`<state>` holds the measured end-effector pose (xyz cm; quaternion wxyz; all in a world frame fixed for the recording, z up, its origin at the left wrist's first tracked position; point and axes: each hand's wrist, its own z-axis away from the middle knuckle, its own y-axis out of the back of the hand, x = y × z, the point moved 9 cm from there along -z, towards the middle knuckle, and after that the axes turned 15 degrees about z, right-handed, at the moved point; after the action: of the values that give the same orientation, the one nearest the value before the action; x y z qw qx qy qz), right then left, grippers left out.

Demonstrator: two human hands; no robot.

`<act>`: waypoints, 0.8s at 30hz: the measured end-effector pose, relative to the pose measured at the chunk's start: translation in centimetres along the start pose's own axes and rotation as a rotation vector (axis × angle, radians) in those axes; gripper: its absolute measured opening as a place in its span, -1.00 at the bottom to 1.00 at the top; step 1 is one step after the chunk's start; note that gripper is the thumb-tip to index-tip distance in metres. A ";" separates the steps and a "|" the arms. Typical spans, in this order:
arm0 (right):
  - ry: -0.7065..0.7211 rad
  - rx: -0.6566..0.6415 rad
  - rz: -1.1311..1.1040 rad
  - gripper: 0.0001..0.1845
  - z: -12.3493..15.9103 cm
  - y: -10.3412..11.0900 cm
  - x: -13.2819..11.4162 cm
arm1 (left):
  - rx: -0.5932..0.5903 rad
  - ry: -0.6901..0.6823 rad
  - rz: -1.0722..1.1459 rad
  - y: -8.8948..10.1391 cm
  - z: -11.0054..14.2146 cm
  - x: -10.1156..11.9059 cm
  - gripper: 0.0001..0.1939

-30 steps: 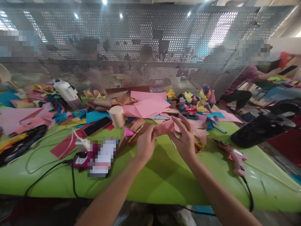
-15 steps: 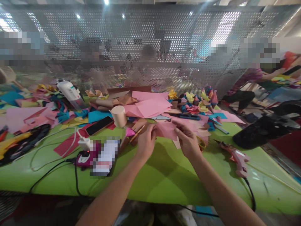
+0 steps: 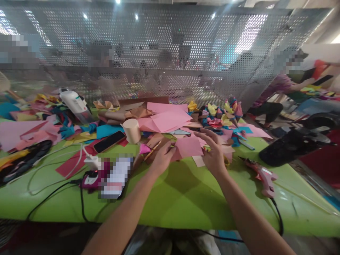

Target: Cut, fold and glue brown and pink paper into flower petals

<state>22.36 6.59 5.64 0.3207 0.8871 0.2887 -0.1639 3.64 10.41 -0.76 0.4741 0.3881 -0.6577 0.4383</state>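
Observation:
A small sheet of pink paper [image 3: 188, 146] is held up over the table, its left corner pinched between the thumb and fingers of my left hand [image 3: 162, 157]. At the sheet's right edge is my right hand [image 3: 214, 152], fingers stretched out and thumb apart, close against the paper; whether it touches is hard to make out. Below the sheet lies a pale paper scrap [image 3: 198, 161]. A thin brown stick [image 3: 153, 150] and a shiny pink packet [image 3: 145, 148] lie left of my left hand. Behind my hands are larger pink sheets [image 3: 170, 120].
A pink glue gun [image 3: 262, 177] and a black bottle [image 3: 287, 148] lie at right. On the left are a cream cup [image 3: 132, 131], a dark phone [image 3: 109, 141], a lit phone [image 3: 117, 179] and a power strip [image 3: 91, 180] with cables. Crumpled coloured paper lines a perforated metal screen [image 3: 148, 53].
My right hand's fingers have loosened and spread from the paper's edge. The pink sheet has turned to show more of its face. The view has shifted slightly right.

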 end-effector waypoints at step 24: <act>0.097 -0.561 -0.218 -0.24 2.2 -4.9 -2.7 | 0.126 -0.160 -0.163 1.0 -0.2 0.0 -0.62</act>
<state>16.97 7.09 2.96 0.5197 0.7345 0.4310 -0.0685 2.73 10.89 -0.97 0.4289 0.5031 -0.6308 0.4063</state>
